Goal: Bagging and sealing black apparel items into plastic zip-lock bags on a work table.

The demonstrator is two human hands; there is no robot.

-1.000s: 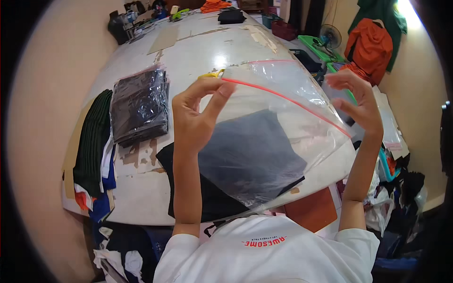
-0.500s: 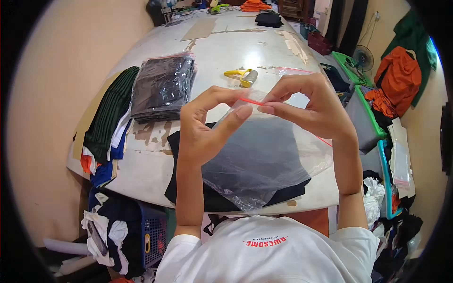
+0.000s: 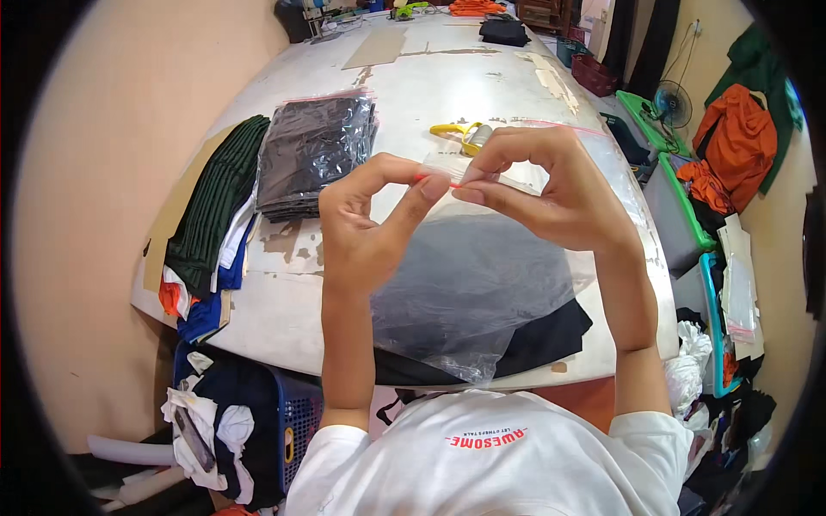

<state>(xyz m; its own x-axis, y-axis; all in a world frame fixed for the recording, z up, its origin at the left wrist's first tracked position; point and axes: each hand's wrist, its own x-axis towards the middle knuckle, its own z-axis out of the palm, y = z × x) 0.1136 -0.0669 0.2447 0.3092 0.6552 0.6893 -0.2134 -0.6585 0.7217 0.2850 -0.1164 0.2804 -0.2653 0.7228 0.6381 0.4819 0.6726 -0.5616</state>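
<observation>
Between my hands hangs a clear zip-lock bag with a red strip along its upper edge. My left hand pinches that edge between thumb and index finger. Close beside it, thumb and finger of my right hand pinch the same edge, the fingertips of both hands nearly meeting. Behind and below the see-through bag, a folded black garment lies on the table near its front edge. Beyond my hands lies a yellow-handled tool with a grey cylindrical part, partly hidden by the right hand.
On the white table, a stack of bagged dark garments stands at left beside folded green garments. A blue basket of cloth sits below the left edge. Bins with green rims line the right side, near a fan.
Both hands have shifted slightly left along the bag's edge, still pinching it, and the bag hangs differently. The view has turned a little, so the table appears farther right.
</observation>
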